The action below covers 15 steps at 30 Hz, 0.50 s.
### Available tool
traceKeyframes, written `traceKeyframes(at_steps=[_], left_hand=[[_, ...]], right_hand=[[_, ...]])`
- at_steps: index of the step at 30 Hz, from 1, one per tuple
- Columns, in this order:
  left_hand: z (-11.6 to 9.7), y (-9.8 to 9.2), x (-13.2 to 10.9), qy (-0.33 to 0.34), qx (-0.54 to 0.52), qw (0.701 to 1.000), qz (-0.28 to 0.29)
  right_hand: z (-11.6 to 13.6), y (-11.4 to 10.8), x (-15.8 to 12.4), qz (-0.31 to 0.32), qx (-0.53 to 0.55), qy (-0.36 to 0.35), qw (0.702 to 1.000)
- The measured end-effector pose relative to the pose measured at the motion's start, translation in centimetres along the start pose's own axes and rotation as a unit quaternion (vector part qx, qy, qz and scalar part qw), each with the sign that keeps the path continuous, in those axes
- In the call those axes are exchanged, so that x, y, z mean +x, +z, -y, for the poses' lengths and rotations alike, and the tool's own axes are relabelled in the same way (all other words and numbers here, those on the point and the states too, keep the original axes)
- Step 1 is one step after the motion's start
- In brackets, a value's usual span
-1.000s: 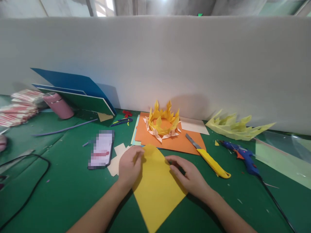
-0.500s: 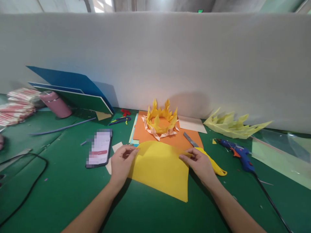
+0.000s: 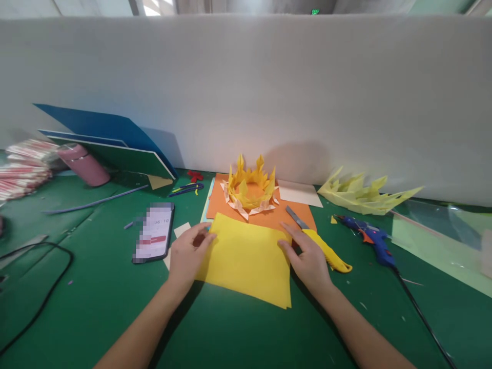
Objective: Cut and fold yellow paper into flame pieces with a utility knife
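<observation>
Currently, a flat, four-sided yellow paper sheet (image 3: 246,262) sits over the smooth green tabletop (image 3: 238,338), its upper left corner pinched in the grip of the left hand (image 3: 187,256); the right hand (image 3: 310,262) touches its right edge, though whether that grip is closed I cannot tell. Beyond the sheet, a spiky yellow-and-pink folded-paper crown (image 3: 243,198) looks complete. The sheet itself seems barely started, most shaping left.

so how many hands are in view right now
2. The left hand is at the left edge of the yellow paper, and the right hand is at its right edge. No other hands show.
</observation>
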<state>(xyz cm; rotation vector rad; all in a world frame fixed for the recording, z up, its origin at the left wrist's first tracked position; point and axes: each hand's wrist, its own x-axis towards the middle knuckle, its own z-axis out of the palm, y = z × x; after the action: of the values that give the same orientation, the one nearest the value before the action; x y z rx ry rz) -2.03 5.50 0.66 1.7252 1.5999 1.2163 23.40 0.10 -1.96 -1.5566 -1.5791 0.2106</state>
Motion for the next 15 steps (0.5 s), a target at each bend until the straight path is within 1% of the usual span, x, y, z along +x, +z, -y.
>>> traceKeyframes(at_steps=[4,8,9,10,12,13,15], left_hand=[[-0.5,0.3,-0.5,-0.073,-0.066,0.994,0.043],[-1.1,0.7,-1.0,-0.16,-0.148,0.968,0.126],[-1.2,0.8,-1.1,-0.175,-0.163,0.961,0.138],[-1.4,0.9,-1.2,-0.188,-0.174,0.957,0.139],[-1.7,1.1,-1.2,-0.213,-0.186,0.952,0.116],[-1.9,1.2,-1.2,-0.228,-0.193,0.949,0.103],[-2.2,1.6,-1.3,-0.262,-0.22,0.935,0.096]], right_hand=[[0.1,-0.2,0.0,-0.037,-0.005,0.054,0.998],[0.4,-0.3,0.0,-0.091,0.022,0.061,0.994],[0.5,-0.3,0.0,-0.098,0.039,0.063,0.992],[0.7,-0.5,0.1,-0.098,0.062,0.066,0.991],[1.0,-0.8,0.2,-0.071,0.132,0.082,0.985],[1.1,-1.1,0.2,-0.043,0.176,0.096,0.979],[1.5,-1.3,0.3,0.028,0.27,0.131,0.954]])
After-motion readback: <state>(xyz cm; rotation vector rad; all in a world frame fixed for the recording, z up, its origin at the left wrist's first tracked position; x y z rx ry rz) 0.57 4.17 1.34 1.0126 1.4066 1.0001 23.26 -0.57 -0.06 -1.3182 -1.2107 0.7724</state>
